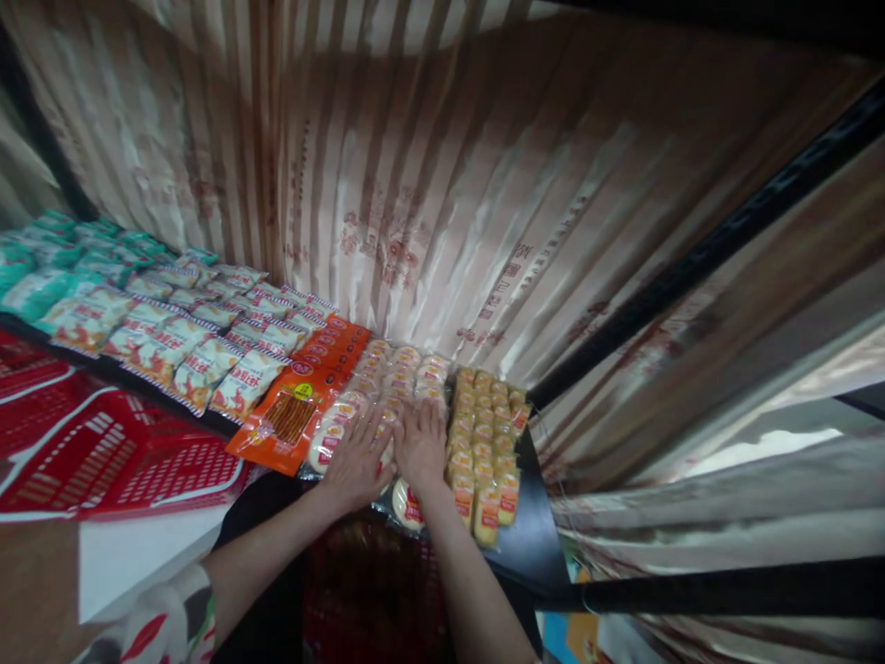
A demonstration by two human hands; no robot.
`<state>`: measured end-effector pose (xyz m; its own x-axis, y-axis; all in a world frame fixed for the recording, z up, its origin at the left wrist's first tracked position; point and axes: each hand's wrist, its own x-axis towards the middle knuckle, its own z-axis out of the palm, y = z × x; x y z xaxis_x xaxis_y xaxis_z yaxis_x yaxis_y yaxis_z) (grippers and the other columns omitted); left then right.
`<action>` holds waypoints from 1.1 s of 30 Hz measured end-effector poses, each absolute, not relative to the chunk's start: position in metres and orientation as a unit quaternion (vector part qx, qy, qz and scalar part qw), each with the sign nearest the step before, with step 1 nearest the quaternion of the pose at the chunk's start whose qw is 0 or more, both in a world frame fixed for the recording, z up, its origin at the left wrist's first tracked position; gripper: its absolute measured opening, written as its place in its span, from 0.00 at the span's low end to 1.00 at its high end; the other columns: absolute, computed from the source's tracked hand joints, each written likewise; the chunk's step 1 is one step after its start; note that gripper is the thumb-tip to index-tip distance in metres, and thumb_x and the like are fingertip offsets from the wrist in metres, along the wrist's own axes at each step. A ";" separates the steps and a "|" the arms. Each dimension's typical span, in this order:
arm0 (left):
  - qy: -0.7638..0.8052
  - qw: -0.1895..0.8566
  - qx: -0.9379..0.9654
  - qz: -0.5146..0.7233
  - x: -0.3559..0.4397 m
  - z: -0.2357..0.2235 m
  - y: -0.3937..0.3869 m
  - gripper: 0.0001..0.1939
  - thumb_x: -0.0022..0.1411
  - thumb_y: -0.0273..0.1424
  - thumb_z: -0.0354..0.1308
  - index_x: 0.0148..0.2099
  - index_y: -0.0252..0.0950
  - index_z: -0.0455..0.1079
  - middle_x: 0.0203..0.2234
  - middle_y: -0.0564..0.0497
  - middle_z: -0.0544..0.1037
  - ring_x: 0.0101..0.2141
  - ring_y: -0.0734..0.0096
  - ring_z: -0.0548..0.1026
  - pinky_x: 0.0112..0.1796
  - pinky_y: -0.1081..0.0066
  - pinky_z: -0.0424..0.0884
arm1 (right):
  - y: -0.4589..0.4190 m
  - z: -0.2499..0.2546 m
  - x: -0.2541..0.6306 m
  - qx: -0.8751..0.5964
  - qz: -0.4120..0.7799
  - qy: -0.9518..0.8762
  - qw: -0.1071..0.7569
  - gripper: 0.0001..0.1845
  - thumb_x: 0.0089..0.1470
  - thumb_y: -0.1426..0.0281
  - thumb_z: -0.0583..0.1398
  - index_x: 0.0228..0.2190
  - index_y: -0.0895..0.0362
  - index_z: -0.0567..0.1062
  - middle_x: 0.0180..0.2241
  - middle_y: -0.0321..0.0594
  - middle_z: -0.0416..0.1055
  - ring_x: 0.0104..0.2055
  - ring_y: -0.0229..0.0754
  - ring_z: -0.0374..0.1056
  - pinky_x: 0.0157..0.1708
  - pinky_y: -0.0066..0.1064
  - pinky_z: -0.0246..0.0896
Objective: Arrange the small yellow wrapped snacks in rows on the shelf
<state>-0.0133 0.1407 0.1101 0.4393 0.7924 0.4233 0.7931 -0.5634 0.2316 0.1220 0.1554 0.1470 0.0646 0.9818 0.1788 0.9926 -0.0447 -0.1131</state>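
Both my hands lie flat on rows of round, pale packaged buns (334,444) in clear wrappers with red labels. My left hand (360,461) has its fingers stretched out over the left and middle rows. Beside it, my right hand (421,447) rests with its fingers extended over the right rows, and neither is wrapped round a pack. To the right stand rows of small yellow wrapped cakes (485,470). An orange snack bag (297,406) with a window showing brown sticks lies left of the buns. My palms hide part of the buns.
Several white snack bags (249,378) and green bags (41,290) fill the shelf's left side. Red baskets (131,452) with white handles stand below at left. Behind the dark shelf (536,526) hangs a pleated curtain (415,184); a black bar (664,277) slants across the right.
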 end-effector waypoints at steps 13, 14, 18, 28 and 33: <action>-0.456 0.028 -0.854 -0.249 -0.017 0.110 0.141 0.31 0.62 0.40 0.51 0.64 0.33 0.59 0.62 0.38 0.63 0.64 0.52 0.55 0.62 0.48 0.53 | 0.160 0.145 0.117 -0.775 0.030 -0.625 0.090 0.28 0.63 0.57 0.46 0.63 0.46 0.58 0.68 0.46 0.45 0.69 0.61 0.38 0.61 0.57 0.38; -0.456 0.027 -0.854 -0.248 -0.017 0.110 0.141 0.30 0.62 0.40 0.51 0.64 0.33 0.60 0.61 0.38 0.63 0.64 0.52 0.55 0.61 0.48 0.53 | 0.161 0.145 0.117 -0.775 0.032 -0.624 0.092 0.28 0.63 0.57 0.46 0.63 0.46 0.57 0.68 0.46 0.45 0.69 0.61 0.38 0.61 0.57 0.39; -0.457 0.021 -0.854 -0.247 -0.018 0.110 0.143 0.30 0.62 0.41 0.51 0.63 0.33 0.61 0.61 0.38 0.64 0.64 0.51 0.56 0.61 0.48 0.54 | 0.162 0.145 0.114 -0.776 0.039 -0.621 0.102 0.28 0.63 0.58 0.47 0.63 0.47 0.57 0.67 0.44 0.48 0.69 0.62 0.39 0.60 0.55 0.42; -0.454 0.009 -0.862 -0.226 -0.024 0.111 0.148 0.30 0.61 0.41 0.51 0.62 0.32 0.63 0.62 0.37 0.62 0.64 0.50 0.56 0.62 0.48 0.53 | 0.164 0.147 0.105 -0.779 0.030 -0.614 0.124 0.27 0.63 0.59 0.46 0.61 0.50 0.62 0.66 0.49 0.51 0.67 0.61 0.45 0.60 0.52 0.43; -0.454 0.006 -0.859 -0.236 -0.024 0.109 0.148 0.29 0.63 0.41 0.51 0.62 0.32 0.62 0.63 0.37 0.61 0.64 0.50 0.55 0.62 0.47 0.51 | 0.166 0.144 0.106 -0.780 0.031 -0.613 0.127 0.28 0.63 0.58 0.45 0.61 0.50 0.62 0.66 0.48 0.51 0.67 0.60 0.44 0.60 0.53 0.43</action>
